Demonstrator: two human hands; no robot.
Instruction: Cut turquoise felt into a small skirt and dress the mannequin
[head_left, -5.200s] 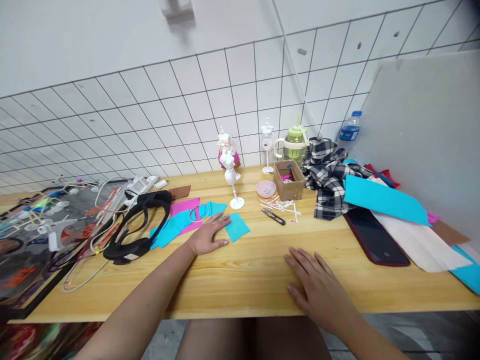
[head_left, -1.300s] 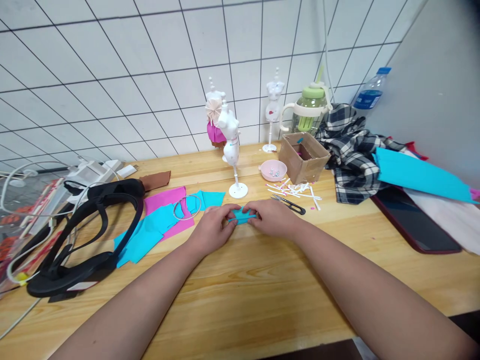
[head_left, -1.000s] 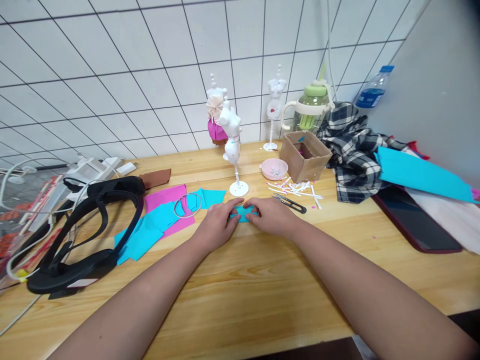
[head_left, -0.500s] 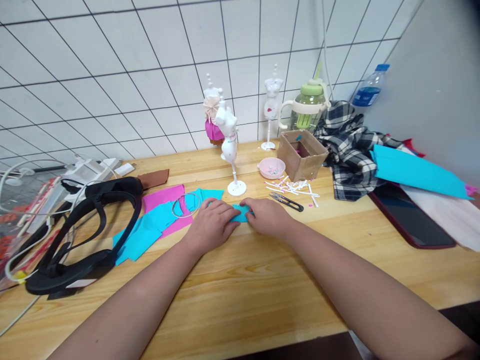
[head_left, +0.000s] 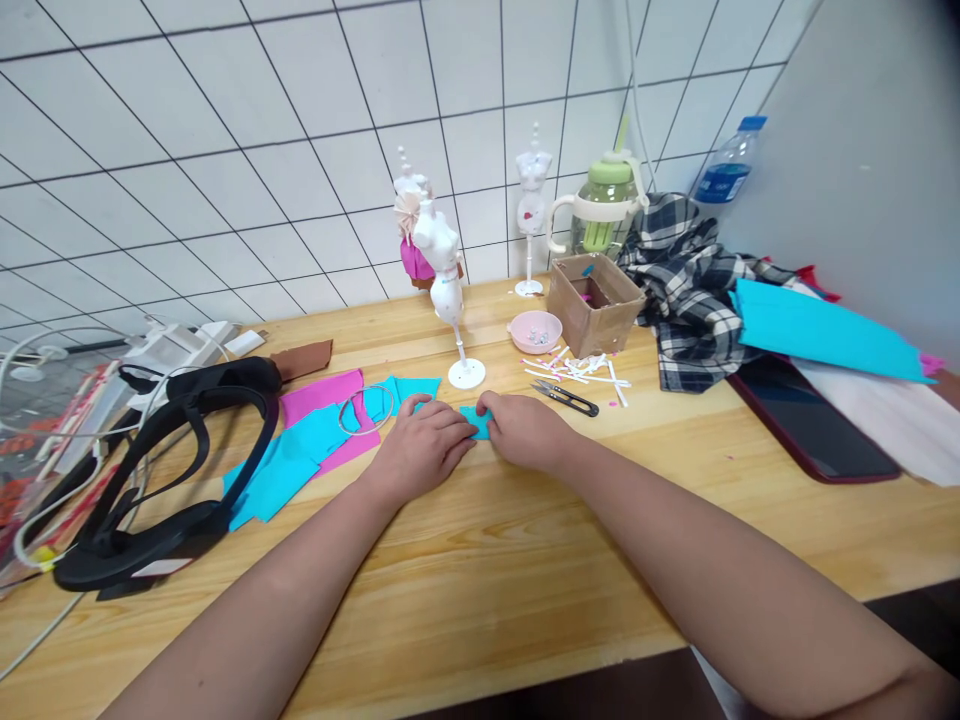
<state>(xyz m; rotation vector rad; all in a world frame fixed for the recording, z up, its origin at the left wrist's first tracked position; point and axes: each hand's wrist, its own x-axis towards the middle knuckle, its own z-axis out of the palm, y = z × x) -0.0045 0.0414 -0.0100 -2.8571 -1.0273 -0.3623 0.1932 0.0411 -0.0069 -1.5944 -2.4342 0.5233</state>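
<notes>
A small piece of bright blue cloth (head_left: 475, 421) lies on the wooden tabletop between my two hands. From its left side my left hand (head_left: 424, 442) presses on it, fingers together and thumb tucked near its edge. My right hand (head_left: 527, 430) pinches the right side of the cloth between thumb and bent fingers. Both hands cover part of it. Just behind stands a white miniature dress form (head_left: 447, 280) on a round base. Thread snips (head_left: 568, 397) lie beyond my right hand. Left of my left hand, a thin ring (head_left: 365, 410) rests on blue and magenta cloth pieces (head_left: 289, 462).
A black headset frame (head_left: 172, 470) and cables crowd the left. Behind are two more dress forms, a pink dish (head_left: 535, 332), white paper-like strips (head_left: 589, 368), a cardboard box (head_left: 596, 303) and a green-lidded jug (head_left: 604, 205). On the right are checked fabric (head_left: 679, 290) and a phone (head_left: 814, 420).
The whole view has shifted slightly, so things sit a little further left. My right fingers have closed further over the blue cloth, and less of it shows.
</notes>
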